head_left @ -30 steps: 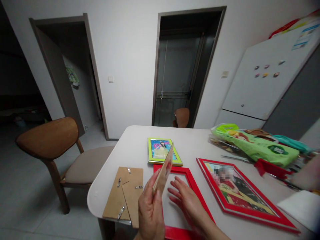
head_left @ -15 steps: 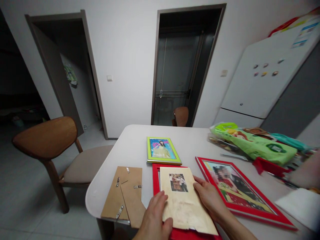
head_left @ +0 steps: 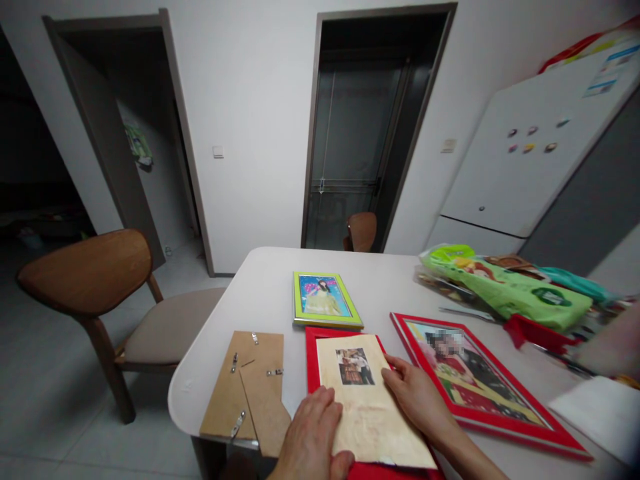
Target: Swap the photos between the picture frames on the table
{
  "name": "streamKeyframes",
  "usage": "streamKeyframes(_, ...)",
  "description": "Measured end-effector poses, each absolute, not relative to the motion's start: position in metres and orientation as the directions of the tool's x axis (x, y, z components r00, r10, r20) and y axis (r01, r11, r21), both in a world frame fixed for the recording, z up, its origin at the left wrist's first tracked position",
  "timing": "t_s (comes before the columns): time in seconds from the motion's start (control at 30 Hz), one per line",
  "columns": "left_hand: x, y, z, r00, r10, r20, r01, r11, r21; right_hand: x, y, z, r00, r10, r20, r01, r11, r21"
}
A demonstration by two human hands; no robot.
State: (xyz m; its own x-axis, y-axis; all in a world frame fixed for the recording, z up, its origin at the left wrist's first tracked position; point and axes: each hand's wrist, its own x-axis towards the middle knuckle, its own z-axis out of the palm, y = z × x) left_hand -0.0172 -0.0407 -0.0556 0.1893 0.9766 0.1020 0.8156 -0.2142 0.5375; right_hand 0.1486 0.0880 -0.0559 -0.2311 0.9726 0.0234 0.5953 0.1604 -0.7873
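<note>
A yellowed sheet (head_left: 373,407) with a small photo printed on it lies flat inside an empty red frame (head_left: 313,347) at the near edge of the white table (head_left: 270,293). My left hand (head_left: 313,443) rests on the sheet's left edge, fingers laid flat. On the sheet's right edge lies my right hand (head_left: 417,400), fingers stretched out and pressing it down. A brown frame backing board (head_left: 245,393) with metal clips sits just left of the red frame.
A small green frame (head_left: 325,300) with a picture lies behind the red one. A large red frame (head_left: 480,387) with a photo lies to the right. Green bags (head_left: 505,283) are piled at the far right. A wooden chair (head_left: 110,300) stands left of the table, a white fridge (head_left: 530,153) at the right.
One second ago my left hand held the sheet up on edge above the red frame. The sheet has since been laid flat into the frame, with both hands now on its edges.
</note>
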Motion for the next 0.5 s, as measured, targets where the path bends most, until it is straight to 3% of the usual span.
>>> streamKeyframes(0.13,-0.017,-0.041,-0.055,0.195,0.977,0.090,0.815,-0.212,0.540,0.146,0.086,-0.053,-0.261,0.961,0.092,0.704,0.254,-0.663)
streamKeyframes(0.23,-0.015,-0.039,-0.055,0.144,0.986,0.086,0.816,-0.167,0.553,0.141,0.081,-0.051,-0.316,0.939,0.132,0.838,0.342,-0.425)
streamKeyframes(0.33,-0.011,-0.035,-0.054,0.081,0.991,0.105,0.813,-0.127,0.568,0.134,0.075,-0.053,-0.303,0.941,0.154,0.918,0.331,-0.219)
streamKeyframes(0.4,-0.010,-0.033,-0.053,0.074,0.991,0.109,0.819,-0.123,0.561,0.131,0.072,-0.057,-0.294,0.937,0.188,0.935,0.323,-0.144)
streamKeyframes(0.5,-0.018,-0.037,-0.050,0.133,0.984,0.117,0.819,-0.176,0.546,0.134,0.074,-0.060,-0.292,0.931,0.220,0.938,0.323,-0.124)
